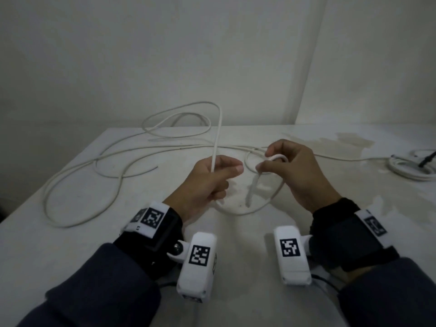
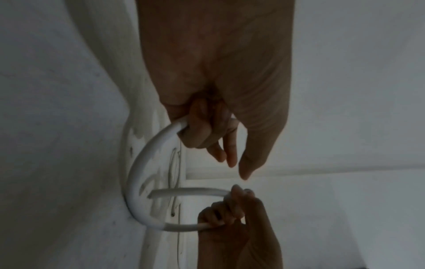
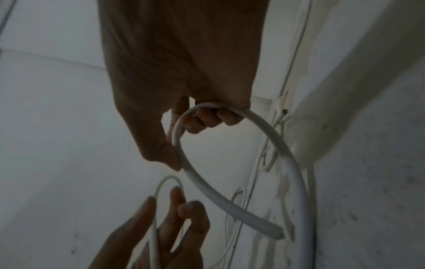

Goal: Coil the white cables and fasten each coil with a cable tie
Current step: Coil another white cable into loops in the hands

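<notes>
A long white cable (image 1: 132,147) sprawls in loose loops over the white table (image 1: 70,244). My left hand (image 1: 226,175) grips one stretch of it in a fist, and from there it rises steeply (image 1: 218,135). My right hand (image 1: 271,161) pinches a small bend near the cable's cut end (image 1: 249,201), which hangs down toward the table. A loop (image 1: 250,212) droops between both hands. In the left wrist view my fingers (image 2: 197,134) curl round the cable arc (image 2: 138,174). The right wrist view shows my fingers (image 3: 207,118) hooked over the cable (image 3: 264,127).
Another white coil (image 1: 410,172) lies at the table's far right edge with a dark stick-like thing (image 1: 427,158) on it. Yellowish stains (image 1: 349,140) mark the back right of the table. Walls stand close behind, and the table's left edge drops away.
</notes>
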Demonstrator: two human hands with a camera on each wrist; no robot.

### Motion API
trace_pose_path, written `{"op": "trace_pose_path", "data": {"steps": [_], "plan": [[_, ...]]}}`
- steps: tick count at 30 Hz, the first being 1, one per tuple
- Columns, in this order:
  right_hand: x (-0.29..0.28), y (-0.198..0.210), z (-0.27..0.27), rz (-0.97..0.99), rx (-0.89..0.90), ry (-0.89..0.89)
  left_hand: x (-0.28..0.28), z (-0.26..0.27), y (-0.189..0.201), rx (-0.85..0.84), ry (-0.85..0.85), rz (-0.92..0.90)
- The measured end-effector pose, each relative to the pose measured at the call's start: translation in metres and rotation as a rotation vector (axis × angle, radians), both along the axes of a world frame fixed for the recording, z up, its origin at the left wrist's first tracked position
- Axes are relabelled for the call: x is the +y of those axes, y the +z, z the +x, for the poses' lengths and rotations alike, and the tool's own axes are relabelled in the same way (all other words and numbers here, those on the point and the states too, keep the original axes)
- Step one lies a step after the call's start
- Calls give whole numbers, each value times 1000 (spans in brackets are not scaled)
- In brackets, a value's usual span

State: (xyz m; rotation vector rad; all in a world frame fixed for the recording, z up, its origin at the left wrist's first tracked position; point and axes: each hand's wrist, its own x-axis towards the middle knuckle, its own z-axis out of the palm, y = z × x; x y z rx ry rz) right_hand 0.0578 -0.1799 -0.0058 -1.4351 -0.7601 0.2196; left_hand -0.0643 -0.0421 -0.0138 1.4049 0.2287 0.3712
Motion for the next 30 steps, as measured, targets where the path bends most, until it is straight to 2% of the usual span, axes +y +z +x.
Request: {"op": "trace_pose_path", "data": {"steps": [4,8,11,14,16,20,26,30], "plan": [[3,0,-4,40,-85,39,-6,-2,2,10,-79,139],[2,3,-9,69,-93,37,-9,-2,2,8,-120,175],[2,4,-10,42,-47,51,-9,0,0,-15,-94,-7],[3,-1,-7,-183,73,116,-10,3,0,-69,-35,-299],[2,-3,-9,-279,151,235,-11,4,0,-100,-4,-373],[-3,2,-15,-287,175,350,-12,4,1,-123,6,-392],[-4,6,-19,-260,150,340,-12,6,-4,-121,-42,-372],[-5,4,-16,-355,116,356,-12,6,-3,-105,-40,-350]]}}
